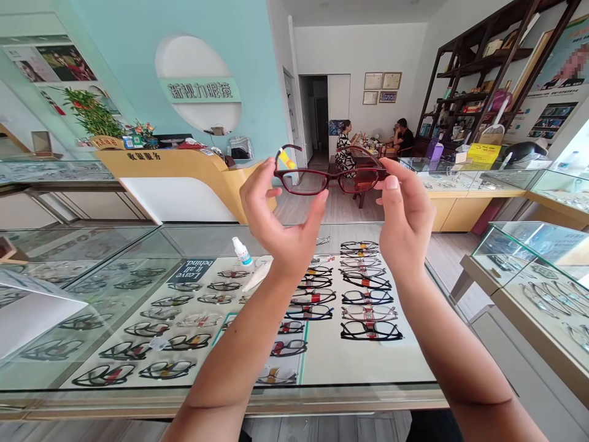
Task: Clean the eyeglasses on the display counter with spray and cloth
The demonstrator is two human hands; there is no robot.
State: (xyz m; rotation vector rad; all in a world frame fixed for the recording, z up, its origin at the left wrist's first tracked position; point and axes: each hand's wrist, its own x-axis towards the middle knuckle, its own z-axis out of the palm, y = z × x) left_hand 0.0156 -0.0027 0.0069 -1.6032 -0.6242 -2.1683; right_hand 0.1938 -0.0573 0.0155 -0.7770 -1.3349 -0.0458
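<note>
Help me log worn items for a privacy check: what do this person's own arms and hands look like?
The left hand and right hand show no gloves, rings or watch. No sleeves cover the left forearm or right forearm; a crease crosses each near the picture's bottom.

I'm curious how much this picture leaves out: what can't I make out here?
All in the head view:
- Teal-edged display area: partly hidden behind the left forearm.
- White bottle: label's fine print too small.
- White box-like object: cut off by the left edge.
- Doorway: interior lost in darkness.
- Red-framed glasses: any tiny markings too small.
</note>
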